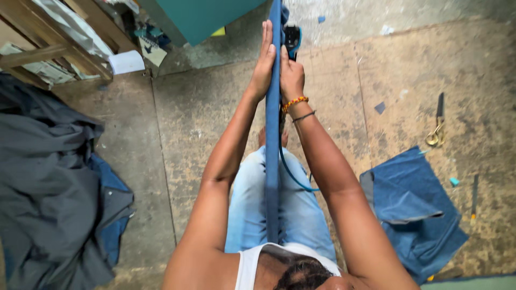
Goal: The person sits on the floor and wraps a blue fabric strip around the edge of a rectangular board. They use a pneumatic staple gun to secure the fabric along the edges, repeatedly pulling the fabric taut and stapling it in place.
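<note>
Two hands (264,59) (292,75) press one denim strip (273,161), perhaps folded.

The long strip (273,161) is matt blue denim cloth, like the folded piece (414,209) on the rough, stained concrete floor (204,113). The scissors (436,129) show dull metal blades and brassy handles.

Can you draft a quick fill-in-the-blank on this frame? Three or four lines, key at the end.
1. Both hands hold up a long strip of blue ____ cloth.
2. The right hand grips a black tool with a ____ cord.
3. The scissors lie on the ____.
4. The left hand presses ____ against the strip.

Missing words: denim; blue; floor; flat
</note>
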`<state>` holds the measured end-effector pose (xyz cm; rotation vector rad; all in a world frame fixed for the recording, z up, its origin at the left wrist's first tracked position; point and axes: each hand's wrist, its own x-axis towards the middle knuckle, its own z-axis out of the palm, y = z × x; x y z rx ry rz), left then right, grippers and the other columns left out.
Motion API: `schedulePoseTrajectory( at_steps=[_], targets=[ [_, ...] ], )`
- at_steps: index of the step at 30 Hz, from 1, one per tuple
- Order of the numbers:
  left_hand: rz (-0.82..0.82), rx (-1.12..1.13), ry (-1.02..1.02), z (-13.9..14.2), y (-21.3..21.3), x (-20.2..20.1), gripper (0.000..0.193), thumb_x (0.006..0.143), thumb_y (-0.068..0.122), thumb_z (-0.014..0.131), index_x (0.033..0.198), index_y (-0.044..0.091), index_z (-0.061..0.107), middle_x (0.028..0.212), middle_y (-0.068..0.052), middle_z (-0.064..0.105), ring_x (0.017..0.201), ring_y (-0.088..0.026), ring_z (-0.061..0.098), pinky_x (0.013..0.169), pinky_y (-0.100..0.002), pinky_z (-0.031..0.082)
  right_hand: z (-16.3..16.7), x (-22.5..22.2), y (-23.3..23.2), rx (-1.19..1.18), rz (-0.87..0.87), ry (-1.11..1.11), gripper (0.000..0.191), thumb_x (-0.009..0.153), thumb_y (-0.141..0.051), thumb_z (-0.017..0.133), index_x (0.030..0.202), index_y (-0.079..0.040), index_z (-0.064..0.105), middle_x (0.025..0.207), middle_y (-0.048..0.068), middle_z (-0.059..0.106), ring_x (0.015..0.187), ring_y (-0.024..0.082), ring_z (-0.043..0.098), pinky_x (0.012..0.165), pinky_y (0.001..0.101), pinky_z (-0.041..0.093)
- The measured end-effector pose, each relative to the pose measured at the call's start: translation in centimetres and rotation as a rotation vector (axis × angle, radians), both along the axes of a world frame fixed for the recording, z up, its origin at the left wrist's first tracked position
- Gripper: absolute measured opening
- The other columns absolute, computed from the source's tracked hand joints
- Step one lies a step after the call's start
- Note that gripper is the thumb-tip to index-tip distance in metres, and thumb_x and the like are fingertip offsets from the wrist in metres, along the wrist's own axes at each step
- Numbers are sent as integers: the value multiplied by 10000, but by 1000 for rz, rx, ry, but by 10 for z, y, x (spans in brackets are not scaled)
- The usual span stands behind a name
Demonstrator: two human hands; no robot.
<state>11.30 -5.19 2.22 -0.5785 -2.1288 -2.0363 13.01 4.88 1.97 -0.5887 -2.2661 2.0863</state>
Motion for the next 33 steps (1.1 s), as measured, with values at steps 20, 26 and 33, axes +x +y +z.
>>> schedulePoseTrajectory(
  at_steps=[20, 26, 33],
  targets=[
    [309, -1075, -149, 15, -55, 33, 916, 1039, 159, 558, 1645, 280, -119, 1002, -281, 724, 845, -490, 691, 705, -574, 516, -66, 11, 85, 347, 378, 378, 683, 822, -86, 757, 1351, -53, 327, 1083, 197, 627, 1001, 381, 651, 858, 443, 545],
    [306, -1116, -105, 12, -47, 33, 932, 1021, 177, 580, 1630, 269, -119, 898, -249, 733, 782, -473, 688, 656, -565, 505, -35, -9, 127, 21, 662, 528, 254, 836, -29, 728, 1068, -16, 625, 882, 135, 676, 770, 223, 683, 701, 368, 553],
    [336, -1169, -102, 16, -45, 33, 929, 1023, 182, 583, 1632, 280, -112, 879, -241, 732, 781, -461, 693, 665, -563, 504, -20, -36, 108, -397, 804, 334, 190, 846, 22, 645, 1030, -19, 618, 772, 67, 649, 624, 139, 625, 592, 314, 513]
  ],
)
